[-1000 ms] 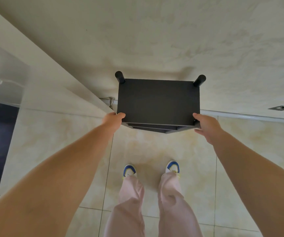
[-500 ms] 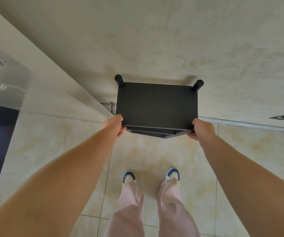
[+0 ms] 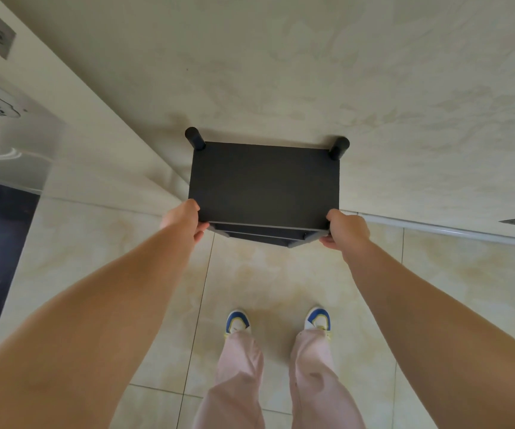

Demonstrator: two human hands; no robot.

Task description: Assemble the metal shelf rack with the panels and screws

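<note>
Rack (image 3: 264,184): flat black rect. panels

Lower shelves: mostly covered by the shelf rack (image 3: 264,184) top panel, only front edges seen.
Near posts: hidden behind the left hand (image 3: 182,218) and right hand (image 3: 347,230).
Fingertips: tucked under the panel, unseen.
Rack feet: concealed from above.
Forearms, trouser legs (image 3: 240,382): cut off by the frame's bottom edge.

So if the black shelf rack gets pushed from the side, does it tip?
Possibly: the shelf rack looks tall and narrow from above, tiers stacked beneath. It probably stays rigid. The left hand and right hand gripping its front corners suggest modest weight.
</note>
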